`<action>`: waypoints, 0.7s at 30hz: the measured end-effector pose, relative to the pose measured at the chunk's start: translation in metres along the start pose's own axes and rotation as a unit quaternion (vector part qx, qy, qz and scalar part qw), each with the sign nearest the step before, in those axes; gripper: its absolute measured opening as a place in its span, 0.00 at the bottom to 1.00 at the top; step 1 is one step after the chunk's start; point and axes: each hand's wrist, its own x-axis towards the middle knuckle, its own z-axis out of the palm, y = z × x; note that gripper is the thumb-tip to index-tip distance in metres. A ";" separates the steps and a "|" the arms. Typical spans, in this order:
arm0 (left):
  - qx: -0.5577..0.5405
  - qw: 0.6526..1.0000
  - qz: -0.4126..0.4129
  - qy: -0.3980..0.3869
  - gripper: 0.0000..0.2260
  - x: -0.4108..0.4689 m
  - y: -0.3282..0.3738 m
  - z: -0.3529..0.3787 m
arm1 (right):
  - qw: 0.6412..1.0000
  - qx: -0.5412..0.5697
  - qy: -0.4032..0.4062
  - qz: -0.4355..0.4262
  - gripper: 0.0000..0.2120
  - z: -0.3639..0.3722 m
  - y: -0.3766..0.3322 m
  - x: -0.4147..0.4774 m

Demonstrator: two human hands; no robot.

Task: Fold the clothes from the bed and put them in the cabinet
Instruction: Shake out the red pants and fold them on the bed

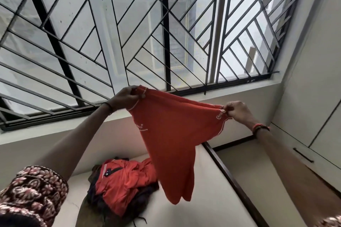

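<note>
Fingers (134,91) of the left hand (122,98) pinch one upper corner of the orange shirt (171,134). The right hand (238,111) pinches the opposite corner, fingers curled on the cloth. The shirt hangs stretched between them at centre frame, and its blurred lower end reaches down over the bed (203,204). Contact with the mattress cannot be told.

Lower left: patterned sleeve (33,186). Bottom centre — pile of clothes (121,180), orange over dark, unfolded on the mattress just left of the shirt's hanging end.

A dark bed frame (230,177) borders the bed on the right, with an open gap between it and the cabinet (313,107) at right of frame. Cabinet doors are closed and its contents are not visible; a bar handle (303,155) sits on the lower door.

Farthest — barred window (129,33) across the upper frame.
</note>
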 end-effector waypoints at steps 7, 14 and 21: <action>-0.104 0.986 -0.094 -0.095 0.07 -0.001 0.003 0.033 | 0.996 -0.035 0.060 0.064 0.14 0.009 0.022 -0.026; -0.121 0.963 -0.095 -0.221 0.28 0.024 0.020 0.047 | 0.976 -0.102 0.105 0.161 0.11 -0.002 0.044 -0.026; -0.111 0.957 -0.159 -0.216 0.32 0.067 0.027 0.053 | 0.930 0.205 0.027 0.305 0.12 0.014 0.086 0.032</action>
